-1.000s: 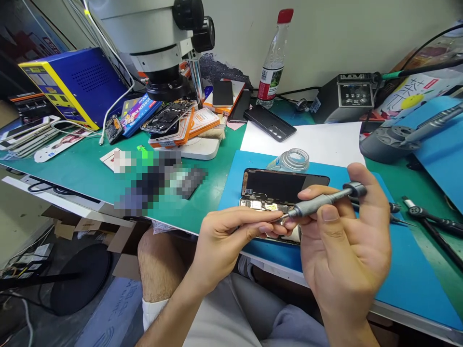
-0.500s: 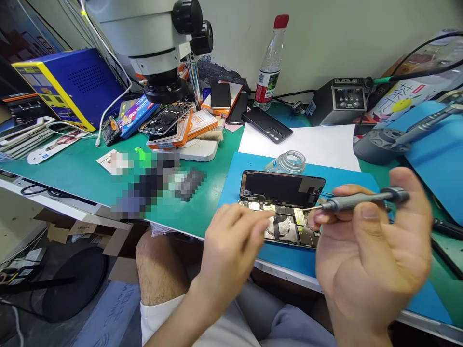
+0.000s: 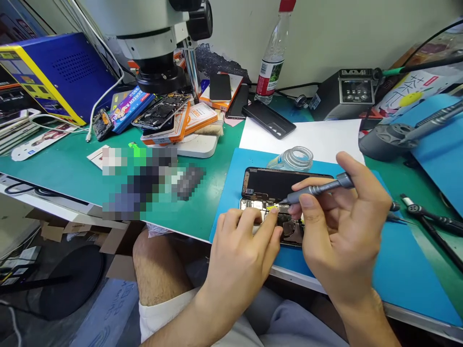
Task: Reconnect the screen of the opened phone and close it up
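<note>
Right hand closed around a grey screwdriver, thumb and fingers on the shaft, its rear end up by the raised index finger. Driver slopes down toward the left hand, tip just beside the left index fingertip. Can't tell whether the tip sits in a screw.

Left hand palm down, fingers bent and close together, over the near-left part of an opened phone. Index fingertip at a yellow patch on the phone's inside; can't tell if the fingers pinch anything.

Phone lies under the left hand's fingertips and in front of the right hand's, inner parts showing. Its dark screen stands tilted up along the far edge, beyond both hands. Blue mat under the phone, running out to the right of the right hand.

Past the screen, away from the hands: glass jar, then white paper with a black phone cover partly on it, then a red-capped bottle. Far ahead and left of the left hand: microscope over piled orange boxes. Ahead and right of the right hand: grey round holder.
</note>
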{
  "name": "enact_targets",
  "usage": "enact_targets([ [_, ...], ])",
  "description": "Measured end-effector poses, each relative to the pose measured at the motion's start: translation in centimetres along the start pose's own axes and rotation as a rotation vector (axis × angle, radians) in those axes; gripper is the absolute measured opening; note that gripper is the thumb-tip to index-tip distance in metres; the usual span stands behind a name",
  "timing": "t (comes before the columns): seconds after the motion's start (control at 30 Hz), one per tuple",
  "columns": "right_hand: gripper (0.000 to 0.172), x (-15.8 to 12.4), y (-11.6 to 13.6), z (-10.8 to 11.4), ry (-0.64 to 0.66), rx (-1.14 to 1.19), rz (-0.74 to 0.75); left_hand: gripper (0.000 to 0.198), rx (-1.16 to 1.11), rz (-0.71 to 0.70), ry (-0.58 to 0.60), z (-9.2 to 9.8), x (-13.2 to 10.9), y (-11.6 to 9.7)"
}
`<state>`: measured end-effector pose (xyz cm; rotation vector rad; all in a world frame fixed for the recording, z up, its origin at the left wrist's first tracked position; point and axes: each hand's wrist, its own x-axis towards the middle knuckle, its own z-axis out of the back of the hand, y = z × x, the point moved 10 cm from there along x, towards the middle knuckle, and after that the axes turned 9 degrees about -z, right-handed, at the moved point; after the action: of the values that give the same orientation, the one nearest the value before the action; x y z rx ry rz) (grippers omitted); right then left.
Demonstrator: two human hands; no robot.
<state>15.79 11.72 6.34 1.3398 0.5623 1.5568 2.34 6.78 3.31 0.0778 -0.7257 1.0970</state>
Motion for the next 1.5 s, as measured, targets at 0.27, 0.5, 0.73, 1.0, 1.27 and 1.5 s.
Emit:
enact_targets([
  [0.27,0.07,-0.1,-0.2,-0.6,0.037,-0.038,0.002,0.032,0.013,0.022,0.085,-0.3,0.2,0.3],
  [0.5,0.069,-0.4,-0.4,-1.0,0.07,-0.08,-0.006,0.034,0.003,0.016,0.108,-0.4,0.2,0.3],
  [0.73,0.071,-0.6,-0.3,-1.3,0.093,-0.123,0.007,0.034,-0.017,0.025,0.115,-0.6,0.2,0.4],
  [1.0,0.082,-0.5,1.6,-1.6,0.091,-0.262,0.253,0.035,-0.053,0.013,0.17,-0.8,0.2,0.6],
  [1.27,0.065,-0.2,2.9,-1.2,0.046,-0.339,0.314,0.04,-0.012,-0.018,0.187,-0.7,0.0,0.6],
  [1.5,0.059,0.3,2.9,-0.8,0.041,-0.318,0.251,0.036,0.009,-0.028,0.206,-0.7,0.2,0.6],
])
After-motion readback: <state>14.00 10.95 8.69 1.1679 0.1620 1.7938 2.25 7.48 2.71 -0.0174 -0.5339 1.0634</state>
